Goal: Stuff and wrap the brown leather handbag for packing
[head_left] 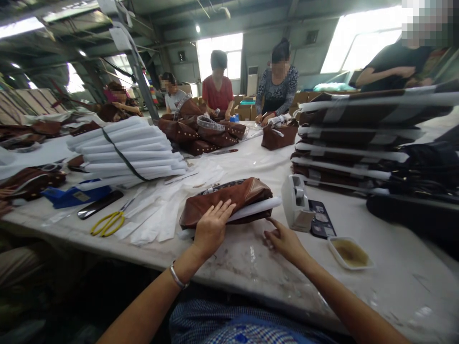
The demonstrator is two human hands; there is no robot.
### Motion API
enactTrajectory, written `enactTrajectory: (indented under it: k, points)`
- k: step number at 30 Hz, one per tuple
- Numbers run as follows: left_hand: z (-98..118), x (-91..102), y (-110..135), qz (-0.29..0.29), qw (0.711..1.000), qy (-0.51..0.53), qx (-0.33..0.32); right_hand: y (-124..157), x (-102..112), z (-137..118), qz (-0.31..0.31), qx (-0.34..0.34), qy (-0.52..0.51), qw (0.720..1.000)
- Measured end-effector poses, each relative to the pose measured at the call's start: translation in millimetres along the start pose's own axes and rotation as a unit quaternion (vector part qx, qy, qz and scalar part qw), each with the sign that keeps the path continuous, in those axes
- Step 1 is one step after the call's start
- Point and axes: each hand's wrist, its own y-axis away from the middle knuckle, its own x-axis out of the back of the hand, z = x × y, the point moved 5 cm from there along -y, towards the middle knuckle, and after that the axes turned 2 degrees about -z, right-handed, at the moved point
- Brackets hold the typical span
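A brown leather bag [229,198] lies flat on the white table [251,258] in front of me, with a white paper roll [251,210] along its near edge. My left hand [211,227] rests flat on the bag's near left part, fingers spread, a silver bracelet on the wrist. My right hand [283,239] lies on the table just right of the bag, index finger stretched toward the roll's end and the other fingers curled, holding nothing I can see.
A white tape dispenser [296,203], a dark card [321,220] and a small tray of yellowish liquid [349,252] sit to the right. Yellow scissors [107,222], white paper sheets and a bundle of white rolls [125,153] lie left. Stacked wrapped bags [358,138] stand right. Several people work across the table.
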Motion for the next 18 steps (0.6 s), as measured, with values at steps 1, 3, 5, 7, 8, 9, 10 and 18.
enactTrajectory:
  k: [1, 3, 5, 7, 8, 9, 10, 18]
  points:
    - [1, -0.5, 1, 0.0, 1.0, -0.001, -0.002, -1, -6, -1, -0.033, -0.044, -0.088, 0.995]
    - [2, -3.1, 3, -0.001, 1.0, -0.007, -0.005, 0, -18, -4, -0.079, -0.102, -0.209, 0.969]
    - [4, -7.9, 7, -0.003, 1.0, -0.016, -0.012, 1, -22, -3, -0.086, -0.111, -0.201, 0.969]
    - [6, -13.6, 11, -0.003, 0.999, -0.025, -0.02, 3, -18, -1, -0.073, -0.082, -0.08, 0.991]
    - [7, -16.3, 14, -0.002, 0.999, -0.029, -0.025, 6, -15, 0, -0.071, -0.057, -0.005, 0.996]
    - [8, -18.7, 16, 0.0, 0.999, -0.033, -0.029, 10, -12, 1, -0.071, -0.031, 0.066, 0.995]
    - [9, -20.9, 18, 0.002, 0.999, -0.036, -0.033, 16, -9, 1, -0.068, -0.008, 0.13, 0.989]
    - [20, -33.3, 34, 0.041, 0.995, -0.063, -0.071, 75, 6, -43, 0.146, 0.32, 0.36, 0.864]
